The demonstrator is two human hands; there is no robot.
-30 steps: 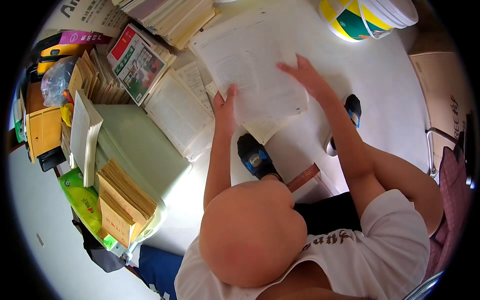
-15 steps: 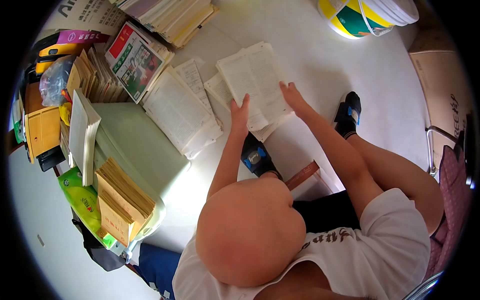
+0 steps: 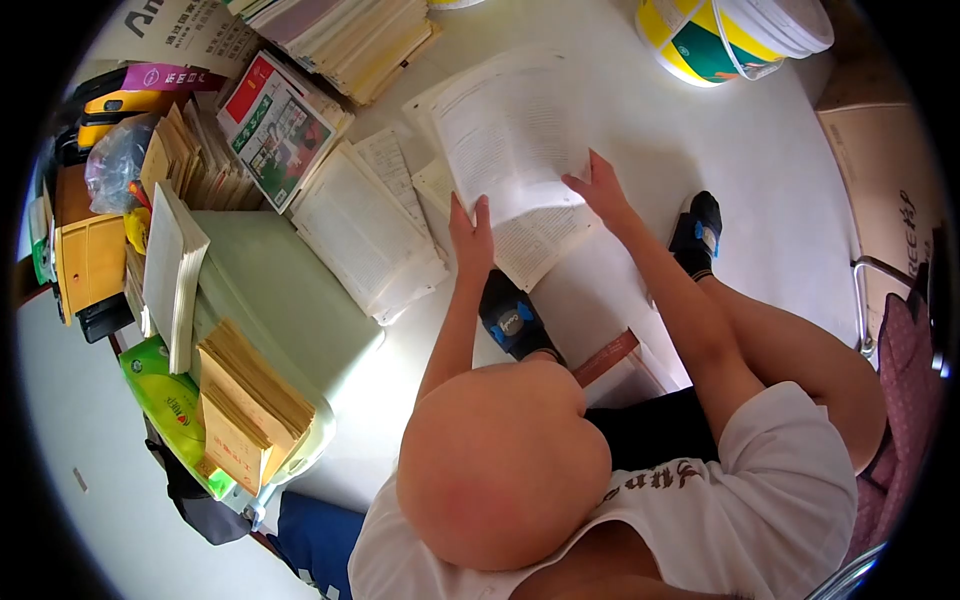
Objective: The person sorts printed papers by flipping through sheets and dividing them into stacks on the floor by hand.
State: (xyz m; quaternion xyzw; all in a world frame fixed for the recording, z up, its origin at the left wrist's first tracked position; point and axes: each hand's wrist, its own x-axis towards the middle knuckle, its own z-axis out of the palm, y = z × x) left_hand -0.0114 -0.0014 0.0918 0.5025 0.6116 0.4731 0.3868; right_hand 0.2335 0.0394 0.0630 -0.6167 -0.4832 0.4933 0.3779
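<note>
A stack of printed sheets (image 3: pixel 505 125) is raised over the floor, its pages curved and slightly blurred. At its lower left corner, my left hand (image 3: pixel 471 235) pinches the edge between thumb and fingers. My right hand (image 3: pixel 604 192) grips the lower right edge, thumb toward the paper. Beneath the held sheets lie more printed pages (image 3: pixel 540 240), partly covered. To the left, another pile of printed sheets (image 3: pixel 360 230) lies on the floor, with a handwritten page (image 3: pixel 390 170) beside it.
A light green bin (image 3: pixel 280 290) on the left bears books and envelopes (image 3: pixel 255 400). Behind it stand a magazine (image 3: pixel 280 130) and a tall paper stack (image 3: pixel 340 40). A yellow-green bucket (image 3: pixel 730 40) and a cardboard box (image 3: pixel 890 190) are at right. Slippered feet (image 3: pixel 515 315) flank the work area.
The held sheets have moved up and away from the pages beneath, showing more of the lower pages. Both hands have shifted slightly, the right one a little to the right.
</note>
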